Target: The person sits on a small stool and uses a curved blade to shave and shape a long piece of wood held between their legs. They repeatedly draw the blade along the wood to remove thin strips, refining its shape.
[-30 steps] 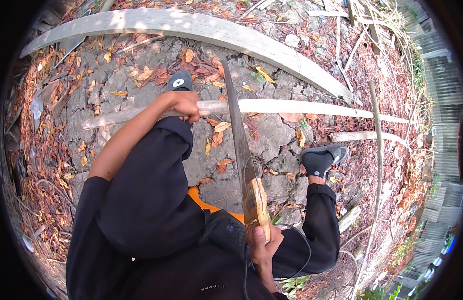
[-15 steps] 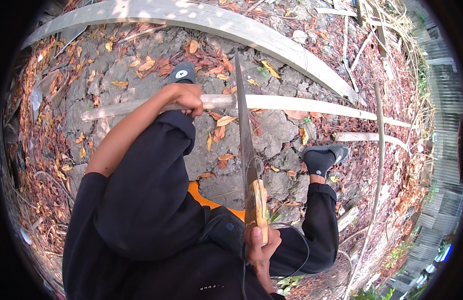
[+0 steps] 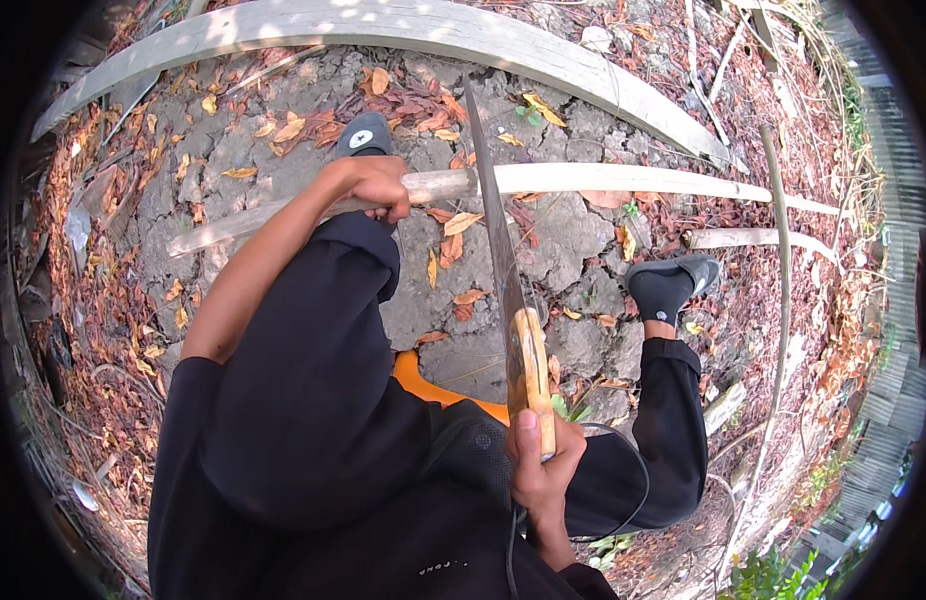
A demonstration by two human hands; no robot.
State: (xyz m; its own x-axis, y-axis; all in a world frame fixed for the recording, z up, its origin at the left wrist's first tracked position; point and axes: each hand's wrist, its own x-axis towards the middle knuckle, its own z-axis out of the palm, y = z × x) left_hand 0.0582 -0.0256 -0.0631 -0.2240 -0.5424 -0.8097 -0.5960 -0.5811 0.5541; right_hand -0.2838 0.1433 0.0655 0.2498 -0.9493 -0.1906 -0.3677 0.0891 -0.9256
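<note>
My left hand (image 3: 375,183) grips a long pale split bamboo strip (image 3: 623,180) that lies across the cracked dry ground. My right hand (image 3: 539,468) is closed on the wooden handle of a long machete (image 3: 495,230), low in the picture. Its blade points away from me, with the edge resting on the strip just right of my left hand. I sit low in black clothes, with my left knee under my left arm.
A wide curved bamboo half (image 3: 403,25) arcs across the top. A shorter pale strip (image 3: 753,238) and a thin stick (image 3: 783,270) lie at right. Dark shoes (image 3: 363,133) (image 3: 668,285) rest on cracked earth strewn with dry leaves. An orange thing (image 3: 423,380) shows under me.
The machete blade has pushed farther forward across the strip. My left hand keeps its grip on the strip, and the view has shifted slightly.
</note>
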